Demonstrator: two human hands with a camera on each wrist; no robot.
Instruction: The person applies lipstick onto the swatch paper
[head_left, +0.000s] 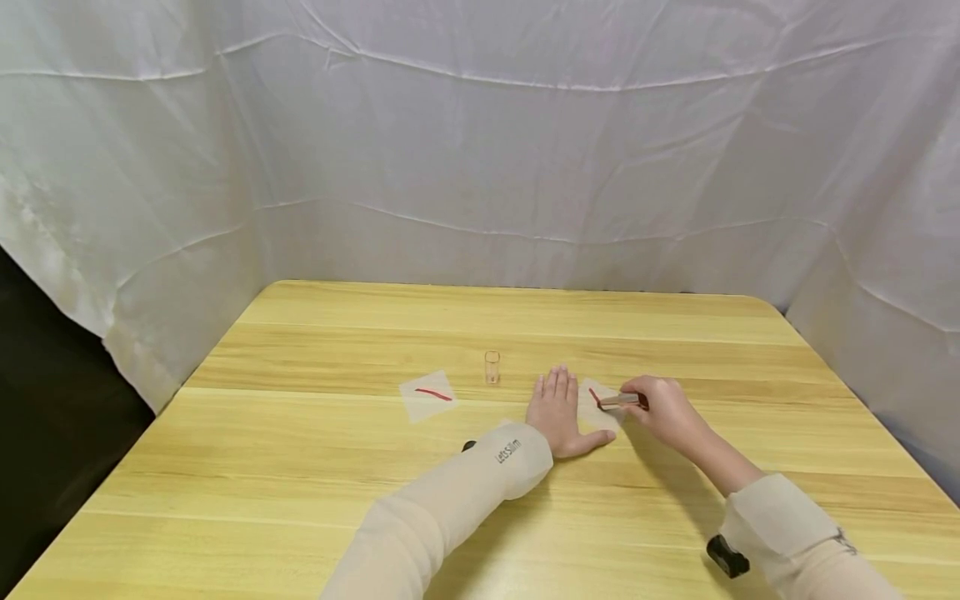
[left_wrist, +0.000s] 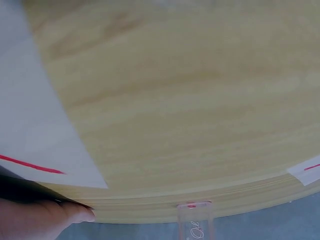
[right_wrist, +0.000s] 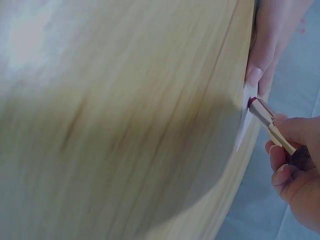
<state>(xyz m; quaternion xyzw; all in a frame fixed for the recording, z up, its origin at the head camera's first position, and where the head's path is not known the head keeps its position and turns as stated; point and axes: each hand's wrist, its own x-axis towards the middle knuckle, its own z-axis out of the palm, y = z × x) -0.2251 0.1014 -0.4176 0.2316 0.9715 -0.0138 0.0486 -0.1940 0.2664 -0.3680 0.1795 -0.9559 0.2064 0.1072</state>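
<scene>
My right hand (head_left: 663, 412) pinches a lipstick (head_left: 621, 401) with a metallic tube. In the right wrist view the lipstick's red end (right_wrist: 252, 101) meets a white paper piece (right_wrist: 243, 127), which bears a red stroke (head_left: 595, 396) in the head view. My left hand (head_left: 557, 415) lies flat, fingers stretched away and thumb spread, at the left edge of that paper. A clear cap (head_left: 492, 367) stands to the left of my left hand. Further left lies another white paper (head_left: 417, 406) with a red line.
Close up in the left wrist view is a white paper (left_wrist: 45, 115) with a red line, mostly hidden by my left forearm in the head view. The wooden table (head_left: 300, 500) has pale curtains (head_left: 487, 167) behind it and at both sides.
</scene>
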